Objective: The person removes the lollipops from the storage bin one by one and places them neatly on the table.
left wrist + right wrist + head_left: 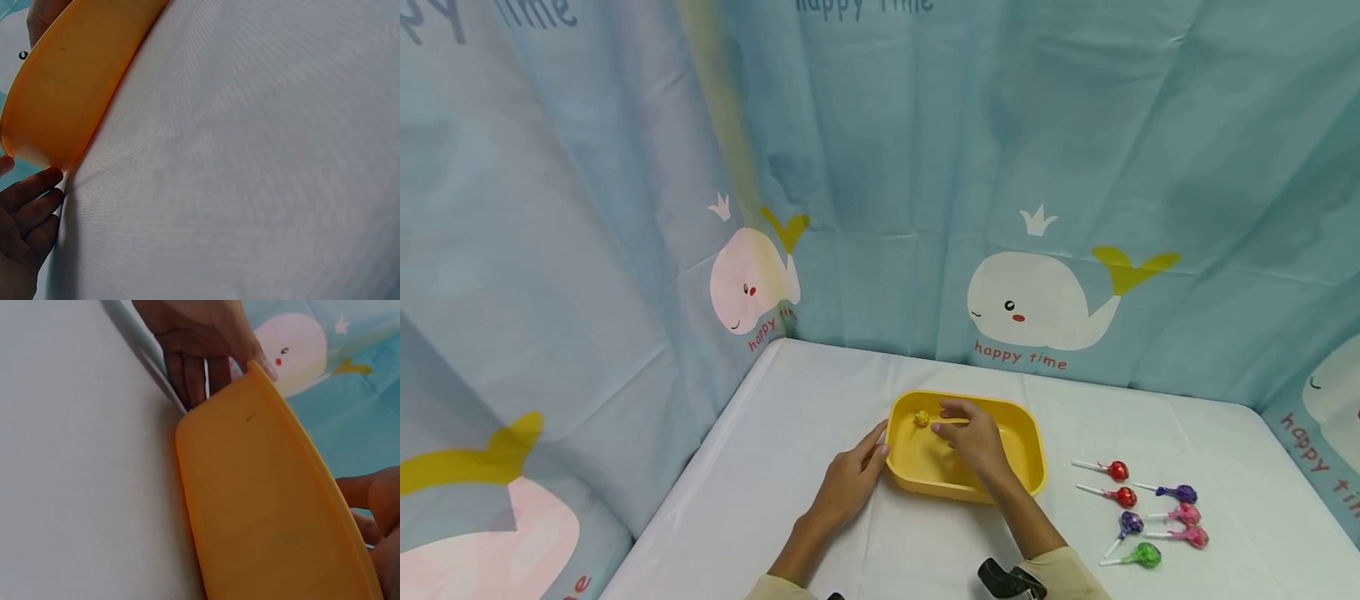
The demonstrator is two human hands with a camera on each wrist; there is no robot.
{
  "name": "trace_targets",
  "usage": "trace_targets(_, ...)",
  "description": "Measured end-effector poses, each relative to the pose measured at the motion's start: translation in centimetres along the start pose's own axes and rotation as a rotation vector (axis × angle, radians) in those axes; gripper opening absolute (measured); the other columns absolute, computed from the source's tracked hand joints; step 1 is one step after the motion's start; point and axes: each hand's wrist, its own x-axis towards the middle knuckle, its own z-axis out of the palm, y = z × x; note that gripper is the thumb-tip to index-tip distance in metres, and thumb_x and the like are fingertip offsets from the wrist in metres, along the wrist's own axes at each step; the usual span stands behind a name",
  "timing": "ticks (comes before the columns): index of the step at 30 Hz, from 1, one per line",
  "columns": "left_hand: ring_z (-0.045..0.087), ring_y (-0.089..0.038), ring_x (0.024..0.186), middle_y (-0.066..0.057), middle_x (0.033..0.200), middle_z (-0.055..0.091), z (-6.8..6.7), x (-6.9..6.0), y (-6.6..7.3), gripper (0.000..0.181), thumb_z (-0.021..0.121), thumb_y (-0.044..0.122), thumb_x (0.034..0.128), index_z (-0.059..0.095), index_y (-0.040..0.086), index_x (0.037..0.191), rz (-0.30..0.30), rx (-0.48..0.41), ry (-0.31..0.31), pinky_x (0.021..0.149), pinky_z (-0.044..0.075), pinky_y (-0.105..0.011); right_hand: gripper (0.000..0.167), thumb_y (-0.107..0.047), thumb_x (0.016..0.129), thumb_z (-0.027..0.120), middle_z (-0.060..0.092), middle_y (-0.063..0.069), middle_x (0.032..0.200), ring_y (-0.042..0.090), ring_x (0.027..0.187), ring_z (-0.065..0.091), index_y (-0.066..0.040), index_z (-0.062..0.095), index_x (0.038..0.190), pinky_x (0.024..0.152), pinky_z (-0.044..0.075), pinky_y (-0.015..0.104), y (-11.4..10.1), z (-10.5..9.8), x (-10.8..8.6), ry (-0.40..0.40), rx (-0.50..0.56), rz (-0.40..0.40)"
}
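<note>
A yellow tray with raised walls stands on the white table. Inside it, toward the left, lies a yellow-wrapped lollipop, its pale stick pointing right. My left hand holds the tray's left end; in the right wrist view its thumb comes over the rim, with the fingers along the outer wall. Over the inside of the tray reaches my right hand, thumb and forefinger spread apart on either side of the stick. The tray wall hides part of the right hand in the right wrist view.
Right of the tray lie several lollipops: red, purple, pink and green. A whale-printed curtain hangs behind the table. A black device sits at the right wrist.
</note>
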Motion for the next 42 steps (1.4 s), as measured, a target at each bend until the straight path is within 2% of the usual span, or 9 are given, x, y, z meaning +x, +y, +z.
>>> trace_targets(3, 0.062, -0.01, 0.101, 0.003, 0.128, 0.076, 0.0, 0.0, 0.1, 0.057, 0.046, 0.054, 0.1117, 0.046, 0.028, 0.163, -0.002, 0.006, -0.003, 0.108, 0.054, -0.048, 0.04, -0.005, 0.093, 0.08, 0.072, 0.022, 0.125, 0.028, 0.102, 0.073, 0.0, 0.07, 0.132, 0.082, 0.064, 0.041, 0.2, 0.0, 0.4, -0.004, -0.01, 0.002)
trace_targets(7, 0.061, -0.01, 0.098, 0.004, 0.125, 0.076, 0.0, 0.0, 0.1, 0.056, 0.046, 0.053, 0.1116, 0.046, 0.029, 0.162, -0.001, 0.012, 0.002, 0.105, 0.055, -0.048, 0.04, -0.002, 0.092, 0.08, 0.072, 0.023, 0.124, 0.026, 0.096, 0.072, 0.001, 0.07, 0.131, 0.082, 0.064, 0.043, 0.3, 0.2, 0.8, -0.015, -0.01, 0.007)
trace_targets(14, 0.065, -0.01, 0.108, 0.002, 0.129, 0.076, 0.0, 0.0, 0.2, 0.057, 0.046, 0.054, 0.1116, 0.046, 0.028, 0.162, -0.006, 0.006, 0.005, 0.109, 0.053, -0.049, 0.039, -0.003, 0.091, 0.081, 0.072, 0.021, 0.124, 0.024, 0.096, 0.069, 0.001, 0.072, 0.129, 0.08, 0.064, 0.041, 0.3, 0.5, 1.4, -0.033, -0.002, 0.031)
trace_targets(21, 0.066, -0.012, 0.108, 0.001, 0.129, 0.076, 0.0, 0.0, 0.1, 0.058, 0.045, 0.054, 0.1115, 0.047, 0.027, 0.162, -0.009, 0.004, 0.007, 0.109, 0.053, -0.049, 0.042, -0.004, 0.09, 0.082, 0.072, 0.018, 0.128, 0.024, 0.094, 0.069, -0.001, 0.072, 0.13, 0.077, 0.063, 0.037, 0.2, 1.2, 2.0, -0.052, -0.024, 0.045)
trace_targets(23, 0.067, -0.013, 0.114, 0.001, 0.131, 0.075, 0.0, 0.0, 0.1, 0.057, 0.045, 0.055, 0.1116, 0.047, 0.028, 0.162, -0.006, 0.01, 0.008, 0.11, 0.052, -0.049, 0.041, -0.003, 0.09, 0.082, 0.072, 0.018, 0.128, 0.024, 0.092, 0.068, -0.001, 0.072, 0.13, 0.077, 0.063, 0.037, 0.2, 1.4, 2.1, -0.054, -0.035, 0.044)
trace_targets(30, 0.063, -0.01, 0.103, 0.005, 0.126, 0.076, 0.1, 0.0, 0.0, 0.057, 0.044, 0.055, 0.1117, 0.046, 0.029, 0.162, 0.001, 0.011, 0.005, 0.106, 0.054, -0.047, 0.039, 0.0, 0.087, 0.082, 0.074, 0.018, 0.125, 0.023, 0.091, 0.065, 0.0, 0.074, 0.125, 0.072, 0.061, 0.038, 0.1, 2.0, 2.2, -0.066, -0.09, 0.007)
trace_targets(35, 0.063, -0.008, 0.104, 0.007, 0.126, 0.076, 0.1, 0.0, 0.1, 0.058, 0.044, 0.055, 0.1117, 0.046, 0.027, 0.162, 0.003, 0.009, 0.005, 0.107, 0.054, -0.047, 0.037, 0.004, 0.085, 0.081, 0.075, 0.018, 0.12, 0.027, 0.099, 0.066, 0.001, 0.076, 0.121, 0.077, 0.058, 0.031, 0.1, 2.4, 2.4, -0.092, -0.163, -0.027)
trace_targets(42, 0.066, -0.012, 0.113, 0.003, 0.13, 0.075, 0.1, 0.0, 0.0, 0.058, 0.044, 0.056, 0.1116, 0.046, 0.027, 0.163, 0.002, 0.003, 0.002, 0.109, 0.053, -0.05, 0.032, 0.005, 0.086, 0.081, 0.076, 0.019, 0.118, 0.029, 0.103, 0.066, 0.004, 0.077, 0.118, 0.086, 0.061, 0.037, 0.1, 2.9, 2.4, -0.128, -0.231, -0.061)
